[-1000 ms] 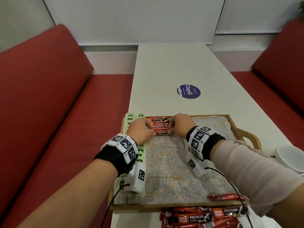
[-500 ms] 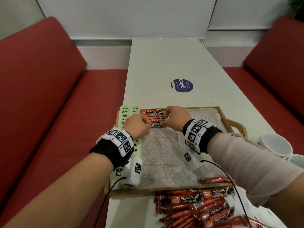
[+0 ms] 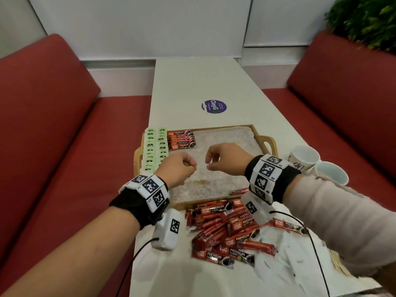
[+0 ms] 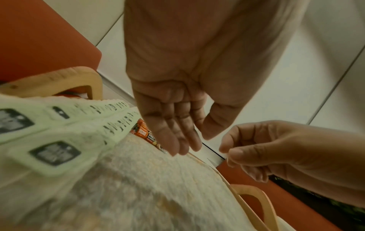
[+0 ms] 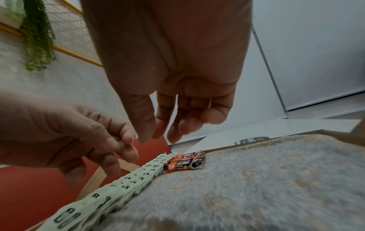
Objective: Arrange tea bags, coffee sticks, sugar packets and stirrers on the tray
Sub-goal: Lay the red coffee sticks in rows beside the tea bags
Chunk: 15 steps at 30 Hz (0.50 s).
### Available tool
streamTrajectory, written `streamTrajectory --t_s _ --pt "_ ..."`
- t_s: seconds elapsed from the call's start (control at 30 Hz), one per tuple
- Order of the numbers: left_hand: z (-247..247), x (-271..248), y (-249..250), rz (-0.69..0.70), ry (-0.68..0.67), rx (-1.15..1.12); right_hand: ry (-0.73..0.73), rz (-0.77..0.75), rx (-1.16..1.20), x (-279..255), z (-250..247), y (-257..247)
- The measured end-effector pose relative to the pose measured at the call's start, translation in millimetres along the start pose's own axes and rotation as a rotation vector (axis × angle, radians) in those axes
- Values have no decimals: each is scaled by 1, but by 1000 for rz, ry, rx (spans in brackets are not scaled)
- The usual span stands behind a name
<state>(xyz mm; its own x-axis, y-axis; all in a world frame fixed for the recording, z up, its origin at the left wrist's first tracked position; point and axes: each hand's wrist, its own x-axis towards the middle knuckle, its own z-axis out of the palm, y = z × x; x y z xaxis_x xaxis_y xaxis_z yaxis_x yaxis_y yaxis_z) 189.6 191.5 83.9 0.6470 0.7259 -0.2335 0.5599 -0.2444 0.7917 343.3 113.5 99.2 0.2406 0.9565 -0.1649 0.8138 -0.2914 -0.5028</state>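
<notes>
A white table (image 3: 214, 82) runs away from the viewer between two red sofas (image 3: 53, 125).

Nearest, on the table's near end, lies a loose pile of red coffee sticks (image 3: 227, 230), overlapping at all angles on torn white paper (image 3: 285, 264). One stick (image 3: 239, 191) lies alone on the near right part of the tray, just beyond the pile.

Beyond the pile sits a wooden tray (image 3: 266, 142) with loop handles, lined with a pale patterned cloth (image 3: 225, 138).

Two hands hover above the middle of the tray, close together but apart. The left hand (image 3: 177, 168) is loosely curled with its fingers bent inward, and holds nothing; in the left wrist view its fingers (image 4: 173, 125) hang relaxed. The right hand (image 3: 225, 159) is also loosely curled, thumb and forefinger near each other, with nothing between them. Both wrists wear black bands with white square-patterned markers.

Along the tray's left edge, two rows of pale green tea bags (image 3: 155, 146) run from near to far, overlapping like tiles. Just right of them, in the far left corner, a neat stack of coffee sticks (image 3: 182, 139) lies side by side, touching the tea bag rows.

Right of the tray stand two white cups (image 3: 304, 156), close together.

Farther along the table is a round purple sticker (image 3: 213, 106). A green plant (image 3: 364, 20) shows at the far right, above the right sofa.
</notes>
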Motion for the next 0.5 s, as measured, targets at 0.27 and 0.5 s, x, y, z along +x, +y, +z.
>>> streamTrajectory --t_s 0.27,0.5 --pt "39 -41 2 78 -78 120 -217 59 -114 -75 6 13" --pt "65 -57 3 117 -150 189 -320 69 -410 -107 28 28"
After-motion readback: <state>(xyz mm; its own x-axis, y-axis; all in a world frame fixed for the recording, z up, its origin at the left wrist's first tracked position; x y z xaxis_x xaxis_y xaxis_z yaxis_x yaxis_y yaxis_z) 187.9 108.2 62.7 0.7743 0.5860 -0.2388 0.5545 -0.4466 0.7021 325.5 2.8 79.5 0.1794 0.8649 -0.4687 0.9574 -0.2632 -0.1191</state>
